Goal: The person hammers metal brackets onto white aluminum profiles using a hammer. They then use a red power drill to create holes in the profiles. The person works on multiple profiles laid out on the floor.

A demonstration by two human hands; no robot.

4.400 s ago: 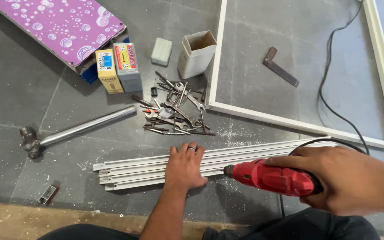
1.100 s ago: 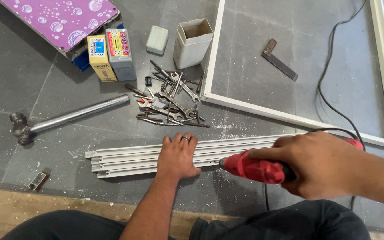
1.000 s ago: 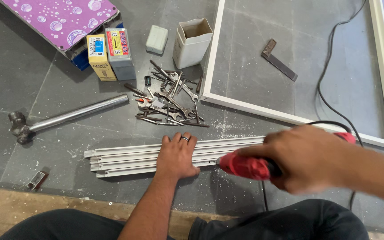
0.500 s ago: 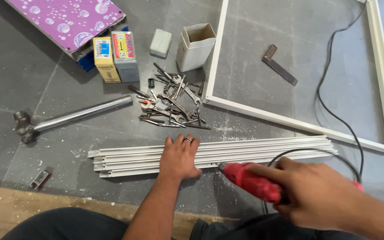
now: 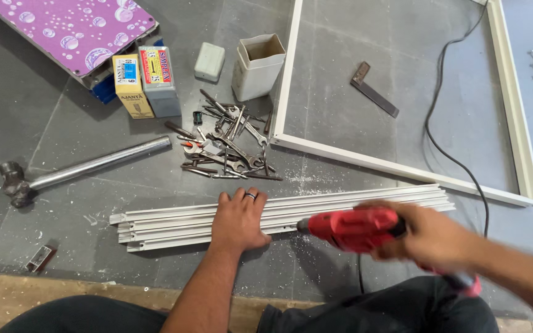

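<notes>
Drill's back up: the right hand (image 5: 430,237), wrapped round the red drill (image 5: 353,228), has swung its nose against the aluminium strips (image 5: 174,220) again. Left hand (image 5: 240,217) still pressed flat on them, near the spanner pile (image 5: 229,145) on the floor.

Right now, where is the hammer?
In the head view, the hammer lies on the floor at the left, above the white metal strips, left of the pile of spanners.
</notes>
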